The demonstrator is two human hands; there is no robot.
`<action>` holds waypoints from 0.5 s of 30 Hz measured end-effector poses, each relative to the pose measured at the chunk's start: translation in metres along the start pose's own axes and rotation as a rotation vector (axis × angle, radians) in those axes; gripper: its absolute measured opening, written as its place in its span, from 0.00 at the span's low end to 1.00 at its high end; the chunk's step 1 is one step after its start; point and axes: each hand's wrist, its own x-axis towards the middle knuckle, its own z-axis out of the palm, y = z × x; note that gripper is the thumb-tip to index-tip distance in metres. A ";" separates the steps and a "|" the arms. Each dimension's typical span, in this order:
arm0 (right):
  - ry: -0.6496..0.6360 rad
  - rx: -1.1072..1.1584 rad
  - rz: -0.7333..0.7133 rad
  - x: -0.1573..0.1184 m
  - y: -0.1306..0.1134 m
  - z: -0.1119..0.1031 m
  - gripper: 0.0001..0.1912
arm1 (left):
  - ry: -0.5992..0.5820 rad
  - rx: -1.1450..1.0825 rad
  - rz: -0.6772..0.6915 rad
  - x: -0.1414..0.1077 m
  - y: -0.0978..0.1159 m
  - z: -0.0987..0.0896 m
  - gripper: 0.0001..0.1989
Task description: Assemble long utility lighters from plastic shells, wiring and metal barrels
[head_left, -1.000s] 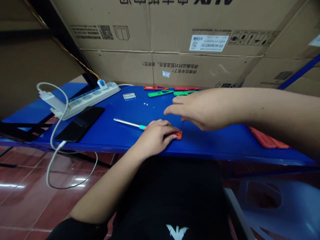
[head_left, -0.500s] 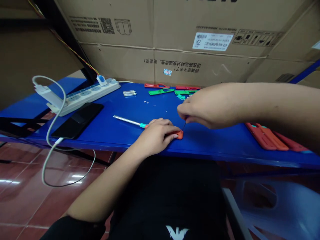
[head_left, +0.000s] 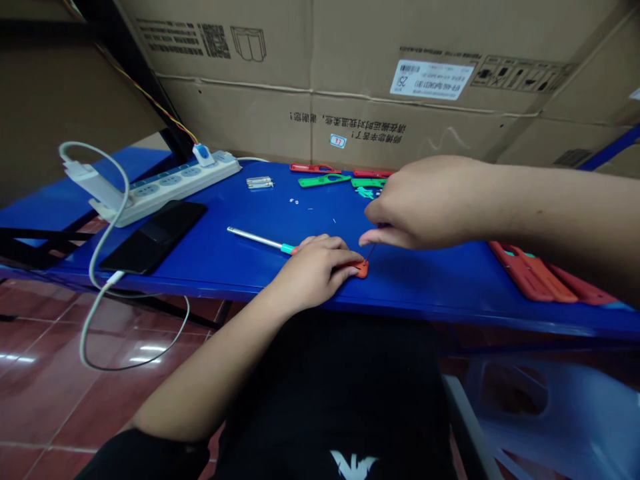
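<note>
My left hand (head_left: 323,270) presses an orange plastic piece (head_left: 362,269) flat on the blue table, fingers wrapped over it. From its left end a teal collar and a silver metal tube (head_left: 255,238) stick out. My right hand (head_left: 407,207) is closed around a thin dark screwdriver-like tool, whose shaft (head_left: 371,252) slants down to the right end of the orange piece. The tool's handle is hidden in my fingers. Behind my hands lie green pieces (head_left: 324,181), red pieces (head_left: 314,169) and small teal parts (head_left: 365,193).
At the left are a power strip (head_left: 170,189), a black phone (head_left: 154,237) and a white cable (head_left: 93,267). Several metal tubes (head_left: 260,183) lie near the back. Red-orange pieces (head_left: 530,272) sit at the right. A large cardboard box (head_left: 350,87) stands behind the table.
My right hand has shifted slightly up and right, and its thumb is stretched out more to the left. My left hand still presses the orange piece. The view has moved slightly.
</note>
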 end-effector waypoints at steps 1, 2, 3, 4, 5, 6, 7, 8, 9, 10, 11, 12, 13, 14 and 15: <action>-0.002 0.003 0.007 0.000 0.001 0.001 0.26 | -0.001 0.001 -0.002 0.000 0.000 0.000 0.12; -0.001 0.034 0.002 -0.001 0.001 0.002 0.25 | -0.004 0.002 -0.005 0.000 0.000 0.000 0.12; 0.001 0.088 -0.017 -0.002 0.002 0.002 0.22 | -0.007 0.002 -0.006 0.000 0.000 0.000 0.12; 0.002 0.149 -0.049 -0.003 0.004 0.002 0.18 | -0.011 0.002 -0.007 0.000 0.000 -0.001 0.12; 0.002 0.199 -0.094 -0.004 0.005 0.002 0.14 | -0.013 0.002 -0.008 0.000 0.001 -0.001 0.12; 0.002 0.231 -0.142 -0.004 0.006 0.001 0.12 | -0.015 0.000 -0.010 0.000 0.001 -0.001 0.12; 0.006 0.239 -0.180 -0.004 0.007 0.001 0.10 | -0.016 -0.002 -0.011 0.000 0.001 -0.001 0.12; 0.016 0.230 -0.199 -0.003 0.007 0.001 0.07 | -0.018 -0.003 -0.014 0.000 0.001 -0.002 0.12; 0.030 0.209 -0.192 -0.002 0.008 0.002 0.04 | -0.018 -0.004 -0.017 0.000 0.001 -0.002 0.12; 0.041 0.183 -0.162 0.000 0.008 0.003 0.05 | -0.018 -0.004 -0.020 0.000 0.001 -0.002 0.12; 0.038 0.155 -0.114 0.001 0.008 0.004 0.10 | -0.017 -0.004 -0.022 0.000 0.001 -0.002 0.12; 0.021 0.129 -0.060 0.002 0.008 0.005 0.15 | -0.015 -0.004 -0.023 0.000 0.001 -0.002 0.12; -0.005 0.111 -0.014 0.003 0.007 0.007 0.19 | -0.015 -0.004 -0.022 0.000 0.001 -0.002 0.12; -0.025 0.113 0.015 0.003 0.006 0.008 0.21 | -0.017 -0.003 -0.022 0.000 0.001 -0.002 0.12; -0.035 0.139 0.020 0.002 0.006 0.009 0.20 | -0.021 -0.002 -0.023 0.001 0.002 -0.002 0.12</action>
